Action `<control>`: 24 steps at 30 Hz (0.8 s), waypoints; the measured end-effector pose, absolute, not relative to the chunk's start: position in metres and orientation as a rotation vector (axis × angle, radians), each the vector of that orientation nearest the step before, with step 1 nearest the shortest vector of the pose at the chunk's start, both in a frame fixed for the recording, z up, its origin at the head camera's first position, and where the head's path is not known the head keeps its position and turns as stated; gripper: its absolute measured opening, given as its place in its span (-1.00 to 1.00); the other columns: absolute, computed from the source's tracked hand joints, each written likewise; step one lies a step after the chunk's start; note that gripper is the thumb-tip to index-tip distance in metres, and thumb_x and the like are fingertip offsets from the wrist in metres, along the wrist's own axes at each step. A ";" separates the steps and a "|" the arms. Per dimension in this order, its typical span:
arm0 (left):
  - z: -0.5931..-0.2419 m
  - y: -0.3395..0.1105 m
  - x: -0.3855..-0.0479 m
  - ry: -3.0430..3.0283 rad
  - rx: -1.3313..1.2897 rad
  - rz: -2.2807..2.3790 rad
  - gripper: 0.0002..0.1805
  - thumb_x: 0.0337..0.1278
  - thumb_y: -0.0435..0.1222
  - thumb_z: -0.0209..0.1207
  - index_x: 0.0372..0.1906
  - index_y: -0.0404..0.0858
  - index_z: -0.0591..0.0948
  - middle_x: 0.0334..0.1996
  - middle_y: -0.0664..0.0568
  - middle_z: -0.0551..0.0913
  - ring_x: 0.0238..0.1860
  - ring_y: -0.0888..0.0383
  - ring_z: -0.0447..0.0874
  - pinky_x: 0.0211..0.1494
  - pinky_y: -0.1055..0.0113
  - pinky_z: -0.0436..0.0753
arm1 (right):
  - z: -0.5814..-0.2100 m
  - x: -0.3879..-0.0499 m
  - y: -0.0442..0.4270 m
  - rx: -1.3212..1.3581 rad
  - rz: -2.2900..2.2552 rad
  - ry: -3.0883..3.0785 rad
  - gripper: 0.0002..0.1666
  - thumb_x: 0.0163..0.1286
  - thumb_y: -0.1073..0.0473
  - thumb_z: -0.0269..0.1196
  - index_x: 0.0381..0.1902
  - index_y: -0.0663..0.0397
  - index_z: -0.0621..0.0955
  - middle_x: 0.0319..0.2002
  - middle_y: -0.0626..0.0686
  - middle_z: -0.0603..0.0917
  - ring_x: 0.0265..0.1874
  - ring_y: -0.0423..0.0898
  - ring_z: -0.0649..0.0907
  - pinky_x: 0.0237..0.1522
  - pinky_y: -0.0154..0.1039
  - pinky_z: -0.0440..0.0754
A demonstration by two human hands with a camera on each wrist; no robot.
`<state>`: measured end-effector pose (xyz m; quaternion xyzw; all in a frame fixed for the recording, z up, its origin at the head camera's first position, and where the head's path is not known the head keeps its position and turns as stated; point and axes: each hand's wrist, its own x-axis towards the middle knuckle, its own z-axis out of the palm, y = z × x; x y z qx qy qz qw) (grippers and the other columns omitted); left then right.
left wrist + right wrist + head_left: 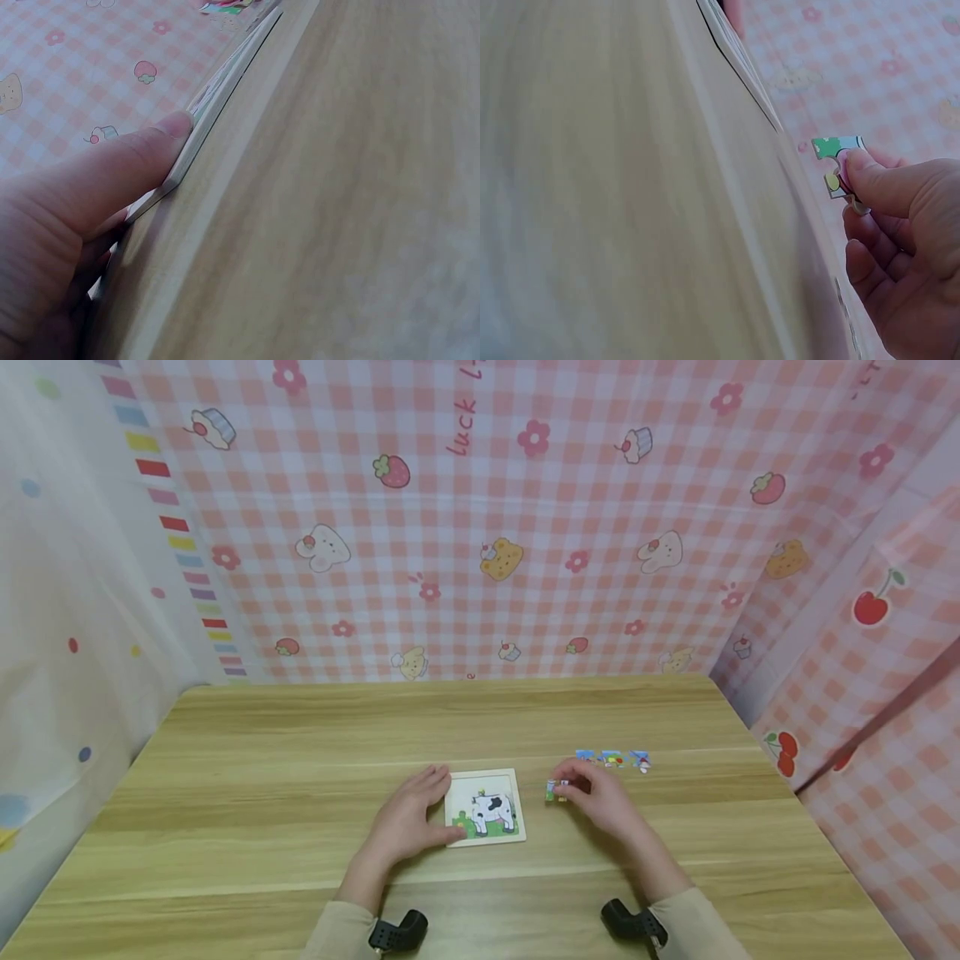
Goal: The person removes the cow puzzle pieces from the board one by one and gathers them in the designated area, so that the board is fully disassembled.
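A square wooden puzzle board lies flat on the table, showing part of a black-and-white cow on green. My left hand rests at its left side, the thumb pressing the near left corner and the fingers reaching along the far left part. In the left wrist view the thumb lies straight on the frame's edge; the other fingers are mostly hidden. To the right of the board, my right hand pinches a puzzle piece between thumb and fingers. The right wrist view shows green, light blue and yellow on this puzzle piece.
Several blue-toned puzzle pieces lie in a row beyond my right hand. The wooden table ends at a pink checked cloth at the back. Black wrist mounts sit on both sleeves.
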<state>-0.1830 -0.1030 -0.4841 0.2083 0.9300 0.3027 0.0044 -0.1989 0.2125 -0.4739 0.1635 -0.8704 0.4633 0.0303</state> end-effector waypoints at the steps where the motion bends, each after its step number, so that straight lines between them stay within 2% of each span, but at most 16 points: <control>1: -0.484 -0.103 -0.183 2.915 0.654 0.947 -0.02 -0.16 0.08 0.48 0.36 -0.36 0.43 0.46 -0.10 0.31 0.51 -0.11 0.16 0.54 -0.06 0.15 | -0.474 -0.199 0.216 0.496 1.433 -2.679 -0.88 0.27 0.34 0.35 -0.25 0.09 0.66 -0.34 -0.03 0.70 -0.36 -0.25 0.55 -0.27 -0.38 0.56; 11: -0.486 -0.104 -0.184 2.918 0.658 0.950 -0.01 -0.17 0.09 0.48 0.36 -0.36 0.43 0.46 -0.11 0.31 0.51 -0.12 0.17 0.53 -0.07 0.16 | -0.476 -0.201 0.243 0.468 1.354 -2.672 -0.89 0.29 0.37 0.33 -0.22 0.17 0.66 -0.33 0.06 0.72 -0.37 -0.29 0.56 -0.30 -0.39 0.55; 18: -0.486 -0.103 -0.185 2.876 0.593 1.005 -0.01 -0.19 0.05 0.52 0.37 -0.34 0.43 0.46 -0.09 0.31 0.52 -0.12 0.14 0.54 -0.08 0.14 | -0.478 -0.204 0.255 0.386 1.325 -2.696 -0.86 0.27 0.37 0.35 -0.21 0.18 0.68 -0.25 0.10 0.73 -0.34 -0.31 0.59 -0.25 -0.41 0.59; 24: -0.482 -0.101 -0.186 2.837 0.529 1.064 -0.01 -0.24 -0.02 0.55 0.37 -0.32 0.43 0.46 -0.08 0.31 0.52 -0.13 0.13 0.54 -0.11 0.12 | -0.481 -0.208 0.260 0.407 1.267 -2.710 -0.88 0.24 0.40 0.35 -0.26 0.17 0.67 -0.30 0.08 0.72 -0.38 -0.33 0.56 -0.29 -0.41 0.56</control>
